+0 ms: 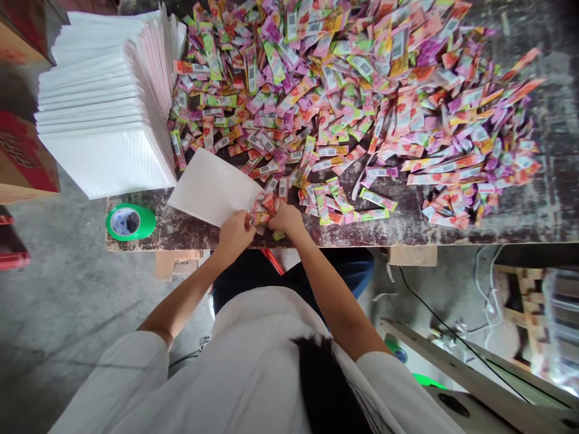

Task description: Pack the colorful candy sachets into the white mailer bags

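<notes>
A white padded envelope (215, 187) lies tilted at the table's front edge, its right end toward my hands. My left hand (236, 233) is closed on the near corner of that end, thumb and fingers pinched together. My right hand (286, 220) grips several small colourful sachets (265, 207) right at the envelope's end; its fingertips are partly hidden behind them. Whether any sachets are inside the envelope cannot be seen. Beyond both hands spreads a large loose heap of similar pink, green, orange and purple sachets (316, 114).
A tall stack of white padded envelopes (108, 150) stands at the table's left. In front of it lies a green tape roll (143, 223). Cardboard boxes (25, 157) sit at the far left. The worn dark table (497, 235) ends just before my body. Cables (434, 307) hang at the lower right.
</notes>
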Demonstrator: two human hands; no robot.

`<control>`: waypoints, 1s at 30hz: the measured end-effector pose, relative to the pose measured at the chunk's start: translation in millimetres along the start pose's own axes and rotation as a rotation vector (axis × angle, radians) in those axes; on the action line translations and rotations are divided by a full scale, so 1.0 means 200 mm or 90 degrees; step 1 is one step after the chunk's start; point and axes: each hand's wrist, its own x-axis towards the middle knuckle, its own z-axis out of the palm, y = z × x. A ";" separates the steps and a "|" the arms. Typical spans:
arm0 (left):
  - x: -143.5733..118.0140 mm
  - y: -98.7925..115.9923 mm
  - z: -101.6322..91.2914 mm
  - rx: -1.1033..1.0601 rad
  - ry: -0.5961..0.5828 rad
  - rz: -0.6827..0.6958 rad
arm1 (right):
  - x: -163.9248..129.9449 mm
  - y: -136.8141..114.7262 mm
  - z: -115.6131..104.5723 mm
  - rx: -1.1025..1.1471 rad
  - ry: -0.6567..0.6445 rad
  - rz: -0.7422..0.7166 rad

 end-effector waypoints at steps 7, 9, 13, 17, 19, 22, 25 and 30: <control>0.03 0.07 0.02 -0.063 0.052 -0.076 | -0.10 -0.06 0.08 0.007 0.081 0.018; 0.05 0.06 0.03 -0.057 0.078 -0.089 | -0.14 -0.09 0.12 -0.021 0.123 0.023; 0.10 0.00 0.04 -0.026 0.092 -0.078 | -0.19 -0.12 0.20 -0.092 0.177 0.015; 0.18 -0.05 0.02 0.060 0.043 -0.043 | -0.19 -0.12 0.21 -0.111 0.166 -0.003; 0.23 -0.06 0.00 0.125 -0.002 -0.027 | -0.18 -0.11 0.20 -0.105 0.151 -0.007; 0.27 -0.05 -0.04 0.175 -0.019 -0.007 | -0.15 -0.10 0.15 -0.074 0.116 0.000; 0.24 -0.05 -0.06 0.159 0.025 0.047 | -0.08 -0.07 0.07 -0.009 0.044 0.012; 0.07 -0.10 -0.03 0.070 0.044 0.082 | 0.04 -0.04 -0.03 0.050 -0.017 0.041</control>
